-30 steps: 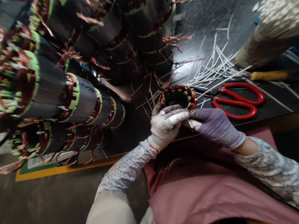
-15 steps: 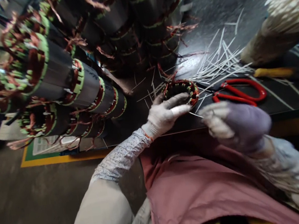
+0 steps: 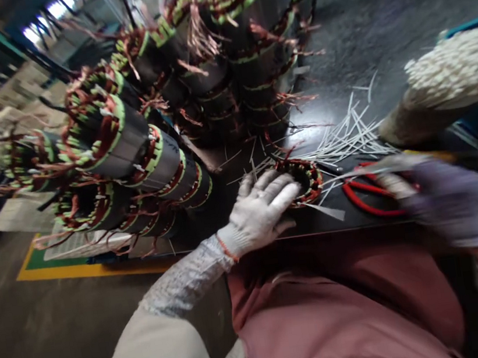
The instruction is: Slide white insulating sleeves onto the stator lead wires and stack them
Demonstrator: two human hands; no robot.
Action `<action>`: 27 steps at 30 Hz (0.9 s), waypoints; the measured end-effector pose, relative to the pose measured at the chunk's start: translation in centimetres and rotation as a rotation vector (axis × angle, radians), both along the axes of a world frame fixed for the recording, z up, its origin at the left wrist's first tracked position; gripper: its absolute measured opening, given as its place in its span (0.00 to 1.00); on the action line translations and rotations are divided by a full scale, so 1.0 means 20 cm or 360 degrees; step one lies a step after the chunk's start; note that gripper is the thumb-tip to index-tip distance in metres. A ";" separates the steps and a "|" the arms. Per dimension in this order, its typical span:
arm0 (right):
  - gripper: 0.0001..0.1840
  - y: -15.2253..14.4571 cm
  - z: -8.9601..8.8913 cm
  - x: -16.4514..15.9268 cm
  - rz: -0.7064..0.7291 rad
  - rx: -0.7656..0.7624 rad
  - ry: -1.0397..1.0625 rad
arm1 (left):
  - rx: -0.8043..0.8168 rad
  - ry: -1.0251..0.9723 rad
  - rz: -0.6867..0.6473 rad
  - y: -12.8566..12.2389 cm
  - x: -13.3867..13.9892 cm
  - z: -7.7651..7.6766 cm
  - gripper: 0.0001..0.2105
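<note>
Main change: the hands have split up. A second ago both meet at the near rim of the small wound ring point(image 3: 316, 183); half a second ago the right is just off it; now the right hand point(image 3: 455, 200) is well out at 3–4 o'clock from the ring, over the red scissors point(image 3: 370, 207), blurred.

The left hand point(image 3: 258, 209) stays at the ring's 8–9 o'clock, fingers loosely spread, tips over the near-left rim. No grip visible, so it looks like steadying.

A long pale strip point(image 3: 370, 170) now runs between the ring's 3 o'clock side and the right fingers. It may be pinched there; too smeared to tell whether the fingers are closed or wide. A short flat strip end point(image 3: 334, 212) sticks out at 5 o'clock.

Ring itself stays on the bench point(image 3: 245, 222) near its front edge, bore facing up. Loose white strips point(image 3: 348, 138) lie at 1–2 o'clock, stacked wound cores point(image 3: 166, 159) at 9–10 o'clock.

For the work: only the left hand is at the ring now. The right's outward swing reads as drawing a strip, though a reach toward the scissors can't be ruled out.
</note>
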State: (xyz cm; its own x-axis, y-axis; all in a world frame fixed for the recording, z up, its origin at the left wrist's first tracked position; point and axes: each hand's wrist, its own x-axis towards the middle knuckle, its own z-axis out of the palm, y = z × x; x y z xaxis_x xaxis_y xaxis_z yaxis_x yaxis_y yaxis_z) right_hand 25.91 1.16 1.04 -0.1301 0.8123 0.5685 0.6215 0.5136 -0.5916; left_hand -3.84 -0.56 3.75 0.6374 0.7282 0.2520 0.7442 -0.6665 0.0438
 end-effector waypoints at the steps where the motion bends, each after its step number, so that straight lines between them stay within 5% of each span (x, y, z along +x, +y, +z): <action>1: 0.19 0.03 -0.04 0.05 -0.0014 0.0016 -0.0120 | -0.0016 0.0050 -0.0039 0.02 0.00 -0.01 0.25; 3: 0.13 0.10 -0.08 0.11 -0.0040 -0.0154 -0.0637 | -0.0066 0.0127 -0.0121 0.05 0.01 -0.05 0.19; 6: 0.24 0.18 -0.07 0.09 -0.0075 -0.0580 -0.1360 | -0.0093 0.0145 -0.0111 0.05 -0.02 -0.11 0.20; 8: 0.29 0.16 -0.04 0.06 -0.0093 -0.0779 -0.1547 | -0.0088 0.0100 -0.0048 0.01 -0.06 -0.13 0.21; 11: 0.29 0.02 -0.01 0.04 -0.0052 -0.0806 -0.1602 | -0.0117 -0.0004 0.0041 -0.04 -0.12 -0.15 0.20; 17: 0.26 -0.26 -0.02 -0.14 0.0056 -0.0267 -0.1370 | -0.0125 -0.0050 0.0024 -0.04 -0.15 -0.18 0.20; 22: 0.25 -0.23 0.06 -0.33 0.0092 -0.0410 -0.1741 | -0.0091 -0.0060 -0.0007 -0.04 -0.15 -0.19 0.19; 27: 0.25 -0.20 0.01 -0.25 0.0157 -0.0463 -0.1764 | -0.0104 -0.0041 -0.0017 -0.03 -0.17 -0.18 0.19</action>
